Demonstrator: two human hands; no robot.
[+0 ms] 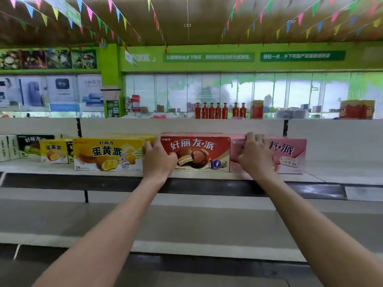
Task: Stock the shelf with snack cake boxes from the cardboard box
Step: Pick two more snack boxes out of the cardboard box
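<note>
Three big snack cake boxes sit side by side on the top white shelf [331,175], all touching: one yellow box [107,155], one red box [199,154] with chocolate pies printed on it, and one pink box [290,155]. All glossy printed cardboard, long flat rectangles standing on their long edge. The left hand [158,160] is curled round the red box's left end, right at the seam with the yellow one. The right hand [256,156] grips the red box's right end, fingers hooked over the top edge in front of the pink box. Further left there's a smaller yellow box [54,151] and a dark box [33,145]. Seven red bottles [218,110] are lined up behind.
</note>
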